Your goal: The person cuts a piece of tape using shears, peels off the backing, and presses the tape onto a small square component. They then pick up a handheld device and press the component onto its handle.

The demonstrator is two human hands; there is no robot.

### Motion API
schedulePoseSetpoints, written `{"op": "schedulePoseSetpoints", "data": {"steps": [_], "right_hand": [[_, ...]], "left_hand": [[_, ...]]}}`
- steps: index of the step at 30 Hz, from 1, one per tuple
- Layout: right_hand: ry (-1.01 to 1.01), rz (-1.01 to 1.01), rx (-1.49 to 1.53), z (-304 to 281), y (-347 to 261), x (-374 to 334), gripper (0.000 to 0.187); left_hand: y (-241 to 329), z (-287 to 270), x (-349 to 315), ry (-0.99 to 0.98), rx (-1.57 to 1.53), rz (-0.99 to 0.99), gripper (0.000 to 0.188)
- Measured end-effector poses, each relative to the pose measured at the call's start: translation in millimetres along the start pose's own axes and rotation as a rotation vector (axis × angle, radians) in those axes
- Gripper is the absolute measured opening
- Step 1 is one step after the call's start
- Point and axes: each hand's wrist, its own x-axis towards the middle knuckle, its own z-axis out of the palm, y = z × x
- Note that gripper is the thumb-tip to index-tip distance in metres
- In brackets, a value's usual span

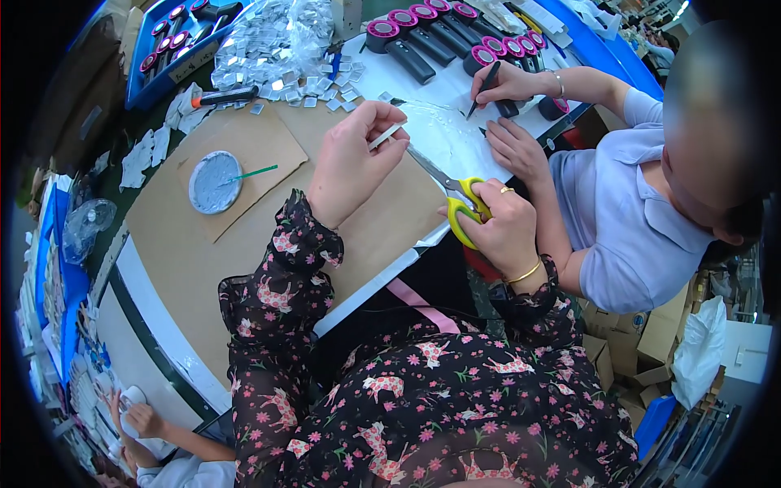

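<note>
Open cardboard boxes (622, 346) crowd the right; a bright light (681, 10) shines upper right; a pale worktop (150, 350) lies lower left.

The scissors (454, 185) have smooth, slightly glossy plastic handles and bare metal blades with a dull sheen. The thin strip (386, 137) looks smooth and pale, its material unclear. Matt brown cardboard (390, 203) covers the table; the paste (213, 180) looks wet and uneven. Small squares (311, 88) shine like mirror or glass beside a crinkled, clear plastic bag (281, 31). The tray (154, 88) is smooth plastic, the bracelet (525, 272) polished metal, the sleeve (272, 297) thin, sheer cloth.
</note>
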Motion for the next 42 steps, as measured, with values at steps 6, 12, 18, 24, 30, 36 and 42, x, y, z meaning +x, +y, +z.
{"op": "schedulePoseSetpoints", "data": {"steps": [6,12,18,24,30,36,42], "right_hand": [[-0.001,-0.029,-0.050,3,8,6,0.037],[-0.005,-0.076,-0.058,-6,2,5,0.034],[-0.007,-0.013,-0.001,5,1,-4,0.033],[-0.003,-0.018,0.007,10,8,-1,0.035],[-0.090,-0.022,0.021,18,8,17,0.037],[-0.153,-0.062,0.045,32,1,21,0.036],[-0.037,-0.143,0.251,42,-4,34,0.025]], "left_hand": [[-1,2,7,-0.005,0.090,0.036,0.025],[4,-2,1,0.010,0.256,0.178,0.020],[-1,6,-9,0.038,0.274,0.198,0.022],[-12,0,0,0.127,0.176,0.066,0.024],[-6,-13,17,0.182,-0.238,-0.119,0.030],[-6,-10,11,0.190,-0.393,-0.175,0.033],[-4,-10,5,0.168,-0.398,-0.185,0.036]]}}
